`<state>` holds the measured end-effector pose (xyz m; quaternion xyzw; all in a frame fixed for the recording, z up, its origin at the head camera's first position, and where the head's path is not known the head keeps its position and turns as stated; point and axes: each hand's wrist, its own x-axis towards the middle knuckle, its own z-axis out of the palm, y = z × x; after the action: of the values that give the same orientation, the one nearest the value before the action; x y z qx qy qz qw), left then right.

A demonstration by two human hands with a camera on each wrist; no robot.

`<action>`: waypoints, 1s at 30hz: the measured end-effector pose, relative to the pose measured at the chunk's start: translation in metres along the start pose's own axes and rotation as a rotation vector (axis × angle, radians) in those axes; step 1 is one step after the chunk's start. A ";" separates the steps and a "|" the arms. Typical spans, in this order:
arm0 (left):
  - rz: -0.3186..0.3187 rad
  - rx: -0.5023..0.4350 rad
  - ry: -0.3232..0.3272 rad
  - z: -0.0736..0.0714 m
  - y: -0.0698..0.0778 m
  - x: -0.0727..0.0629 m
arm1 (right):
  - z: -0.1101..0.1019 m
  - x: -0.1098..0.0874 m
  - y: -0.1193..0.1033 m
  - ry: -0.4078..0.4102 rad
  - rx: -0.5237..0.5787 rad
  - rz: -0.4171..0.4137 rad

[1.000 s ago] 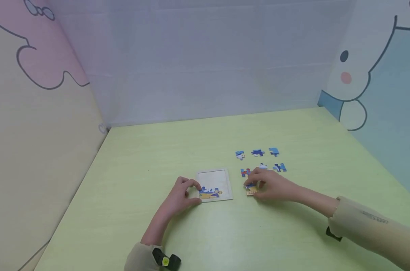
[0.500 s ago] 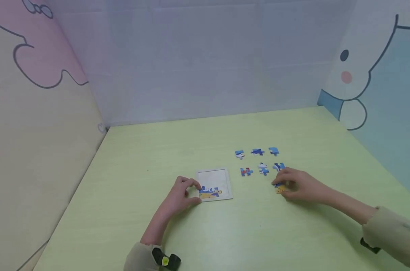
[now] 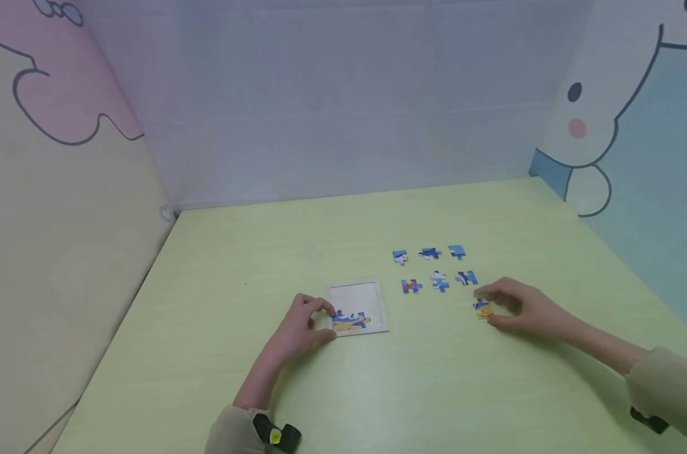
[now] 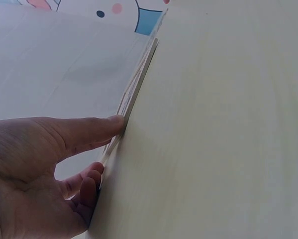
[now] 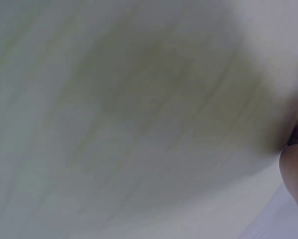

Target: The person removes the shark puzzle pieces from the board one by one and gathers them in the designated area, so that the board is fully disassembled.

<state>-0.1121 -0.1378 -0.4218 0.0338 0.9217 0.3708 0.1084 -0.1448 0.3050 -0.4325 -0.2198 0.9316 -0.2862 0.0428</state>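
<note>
A square white puzzle tray (image 3: 357, 308) lies on the table in the head view, with joined yellow and blue pieces (image 3: 351, 321) along its near side. My left hand (image 3: 295, 328) holds the tray's left edge between thumb and curled index finger. The left wrist view shows that thumb (image 4: 96, 130) against the thin tray edge (image 4: 139, 89). To the right, a yellow and blue puzzle piece (image 3: 482, 309) lies on the table between the parted thumb and fingers of my right hand (image 3: 525, 306). The right wrist view catches only part of the hand (image 5: 297, 159) at its edge.
Two rows of loose puzzle pieces lie beyond the tray's right side, including a red and blue one (image 3: 411, 286) and a blue one (image 3: 457, 252). The pale green table (image 3: 286, 252) meets a whitish back wall (image 3: 343, 101) and printed side walls.
My right hand has slid the yellow and blue piece rightward, from beside the tray to below the loose rows, and its fingers have parted around it. The left hand stays at the tray.
</note>
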 end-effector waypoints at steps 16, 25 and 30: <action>-0.002 0.011 -0.003 -0.001 0.001 0.000 | -0.002 -0.011 0.008 0.064 0.052 0.058; -0.003 0.017 -0.002 0.000 0.000 -0.002 | -0.004 -0.010 0.005 0.046 0.085 0.068; -0.005 0.014 -0.002 0.000 -0.002 0.000 | -0.005 -0.007 0.006 0.029 0.083 0.082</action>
<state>-0.1120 -0.1394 -0.4229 0.0327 0.9243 0.3640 0.1098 -0.1417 0.3148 -0.4318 -0.1752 0.9276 -0.3259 0.0503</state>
